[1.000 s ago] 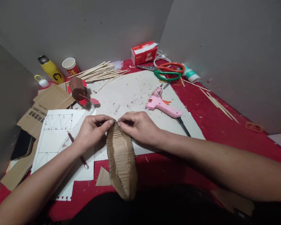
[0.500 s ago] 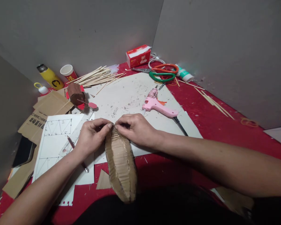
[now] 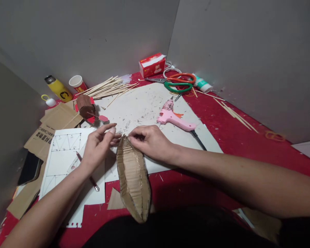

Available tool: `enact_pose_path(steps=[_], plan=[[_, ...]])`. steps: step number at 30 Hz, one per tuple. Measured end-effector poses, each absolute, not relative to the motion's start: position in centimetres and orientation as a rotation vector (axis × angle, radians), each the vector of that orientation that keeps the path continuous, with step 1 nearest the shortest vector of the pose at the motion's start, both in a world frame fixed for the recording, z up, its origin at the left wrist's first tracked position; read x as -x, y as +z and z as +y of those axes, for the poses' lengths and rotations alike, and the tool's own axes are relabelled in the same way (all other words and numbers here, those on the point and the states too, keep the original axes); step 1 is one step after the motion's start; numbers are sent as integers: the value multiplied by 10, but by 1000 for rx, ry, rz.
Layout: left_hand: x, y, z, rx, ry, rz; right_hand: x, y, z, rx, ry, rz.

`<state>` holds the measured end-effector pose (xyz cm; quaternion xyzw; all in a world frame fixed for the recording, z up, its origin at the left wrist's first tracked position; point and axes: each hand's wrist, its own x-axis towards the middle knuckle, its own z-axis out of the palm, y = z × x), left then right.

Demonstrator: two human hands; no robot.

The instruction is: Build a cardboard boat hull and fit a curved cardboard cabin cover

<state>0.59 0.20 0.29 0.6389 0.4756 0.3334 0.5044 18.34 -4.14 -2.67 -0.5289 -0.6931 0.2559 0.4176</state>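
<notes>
Cardboard boat is pointing away from the person's body, nearer than and left of the glue gun.
Its sides appear largely joined to the floor, a glossy seam running along the right; whether the far tip is fastened, I cannot tell. Near-left of the glue gun, the right hand is pinching that tip; the left hand is spreading its fingers just beside. Far-left of the gun, a paper cup is hiding its contents and a bottle is wearing its cap; beyond the gun, a tissue pack is showing white on top.

The glue gun lay right of the cardboard shell, the pencil left. Behind, scissors lay before the tissue pack, skewers left of both.
</notes>
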Motion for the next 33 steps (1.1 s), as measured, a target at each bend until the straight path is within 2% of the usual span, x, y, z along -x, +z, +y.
enact_pose_path(steps=[9,14,26,33], plan=[[6,12,0,-1741,511,1171,-186,-27,-39,1395,621,-1703],[-1,4,-1,-1773,464,1193,-186,-29,-38,1431,635,-1707],[-8,-13,-6,-1913,548,1228,-182,-34,-41,1514,624,-1651],[-11,-13,-15,-1946,767,1171,-185,-33,-43,1350,594,-1585]])
